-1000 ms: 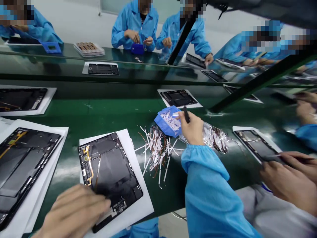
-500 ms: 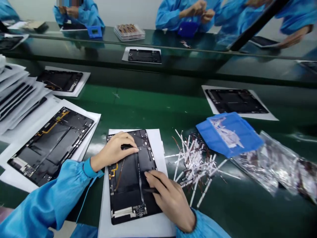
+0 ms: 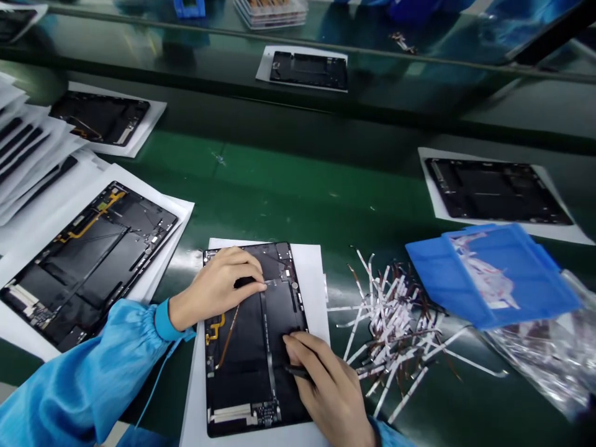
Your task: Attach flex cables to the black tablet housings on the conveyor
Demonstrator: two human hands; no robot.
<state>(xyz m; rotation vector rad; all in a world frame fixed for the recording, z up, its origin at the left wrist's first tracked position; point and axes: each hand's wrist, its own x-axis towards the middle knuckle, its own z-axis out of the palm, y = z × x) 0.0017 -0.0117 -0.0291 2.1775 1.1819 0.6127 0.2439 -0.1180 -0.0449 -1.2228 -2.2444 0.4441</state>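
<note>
This was an electronics assembly workshop, set out like a factory line. A long table [image 3: 279,180] with a glossy green top ran across the view, and black tablet housings [image 3: 493,191] lay along it at intervals, each on a white paper sheet [image 3: 431,177]. More sheets formed a loose stack [image 3: 28,149] at one side. A heap of white and brown adhesive strips [image 3: 391,329] lay beside a blue plastic tray [image 3: 493,276] and a clear plastic bag [image 3: 549,360]. A stacked set of parts trays [image 3: 270,12] sat farther off. The blue smock sleeve [image 3: 79,372], elastic at the cuff, looked like factory workwear.
</note>
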